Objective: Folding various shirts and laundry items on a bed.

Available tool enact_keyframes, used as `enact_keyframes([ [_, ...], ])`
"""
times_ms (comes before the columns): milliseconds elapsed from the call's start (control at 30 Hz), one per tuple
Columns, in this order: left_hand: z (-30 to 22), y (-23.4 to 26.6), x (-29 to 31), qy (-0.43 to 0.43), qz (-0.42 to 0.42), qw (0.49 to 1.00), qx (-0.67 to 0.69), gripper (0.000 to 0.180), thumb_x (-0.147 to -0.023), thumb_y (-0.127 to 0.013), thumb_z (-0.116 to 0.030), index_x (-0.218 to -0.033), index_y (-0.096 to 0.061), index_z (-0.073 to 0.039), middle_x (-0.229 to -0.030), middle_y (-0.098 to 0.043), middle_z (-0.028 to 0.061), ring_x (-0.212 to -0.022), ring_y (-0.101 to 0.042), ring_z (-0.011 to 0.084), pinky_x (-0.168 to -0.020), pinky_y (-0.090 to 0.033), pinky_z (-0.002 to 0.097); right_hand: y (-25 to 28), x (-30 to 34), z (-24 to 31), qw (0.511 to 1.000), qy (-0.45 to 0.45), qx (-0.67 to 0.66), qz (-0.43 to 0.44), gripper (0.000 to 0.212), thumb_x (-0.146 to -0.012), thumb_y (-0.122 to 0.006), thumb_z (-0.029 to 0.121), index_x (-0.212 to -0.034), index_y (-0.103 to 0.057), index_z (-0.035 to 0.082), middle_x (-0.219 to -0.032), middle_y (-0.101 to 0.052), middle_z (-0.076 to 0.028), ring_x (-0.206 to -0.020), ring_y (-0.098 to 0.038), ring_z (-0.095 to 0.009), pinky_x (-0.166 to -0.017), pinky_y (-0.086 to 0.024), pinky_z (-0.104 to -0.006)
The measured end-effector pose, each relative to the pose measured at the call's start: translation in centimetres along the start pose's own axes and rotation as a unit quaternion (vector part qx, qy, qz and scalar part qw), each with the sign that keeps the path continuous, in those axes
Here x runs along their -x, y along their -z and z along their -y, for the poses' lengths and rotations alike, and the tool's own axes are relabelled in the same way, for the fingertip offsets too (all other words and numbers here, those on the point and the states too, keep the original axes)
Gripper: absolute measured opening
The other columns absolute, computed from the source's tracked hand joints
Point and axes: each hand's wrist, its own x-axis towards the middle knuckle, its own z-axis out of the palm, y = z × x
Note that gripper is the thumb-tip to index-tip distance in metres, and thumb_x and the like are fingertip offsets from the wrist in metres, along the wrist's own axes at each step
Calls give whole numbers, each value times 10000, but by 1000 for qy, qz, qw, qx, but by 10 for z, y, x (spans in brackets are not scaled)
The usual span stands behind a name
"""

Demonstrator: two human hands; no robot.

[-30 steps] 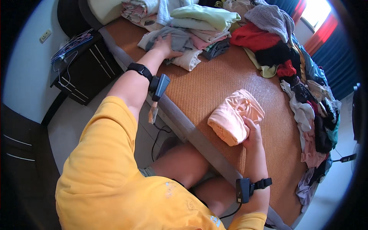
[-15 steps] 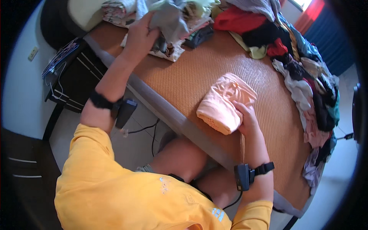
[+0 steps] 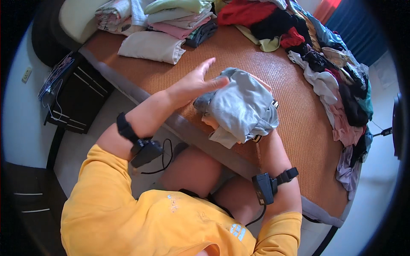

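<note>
Beyond the gray garment (image 3: 241, 104), a clothes stack (image 3: 179, 30) lies folded; rightward, a heap (image 3: 322, 87) remains unfolded; left hand (image 3: 193, 84) spread (right hand's grip hidden, unclear).

A brown woven mat (image 3: 307, 158) is covering the bed (image 3: 321, 212); a folded white cloth (image 3: 151, 46) is lying at eleven o'clock, a folded stack (image 3: 183, 19) near twelve, loose clothes (image 3: 337, 87) from one to three.

Beside our spread left hand (image 3: 193, 82), a grey garment (image 3: 243, 104) largely covers our right hand and a peach bundle (image 3: 209, 121); on the bed (image 3: 307, 162), folded clothes (image 3: 179, 19) lie toward the far-left corner, loose clothes (image 3: 326, 87) along the right edge.
</note>
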Motion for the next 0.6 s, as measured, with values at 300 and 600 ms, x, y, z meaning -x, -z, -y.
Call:
enact_keyframes([
  [300, -11, 8, 14, 123, -10, 978, 171, 470, -740, -697, -177, -1137, -508, -8, -1066, -592, 101, -915, -598, 194, -841, -469, 337, -39, -19, 1, 999, 9, 24, 20, 487, -872, -536, 269, -1284, -360, 78, -1133, -507, -82, -989, -535, -184, -802, -480, -316],
  [600, -57, 174, 22, -182, -267, 895, 308, 268, -828, -528, -212, -1010, -572, -21, -1000, -613, 120, -881, -611, 237, -829, -498, 378, -53, -24, -2, 878, 40, 464, -106, 627, -876, -538, 318, -1395, -213, 187, -1158, -488, -113, -975, -533, -185, -749, -469, -298],
])
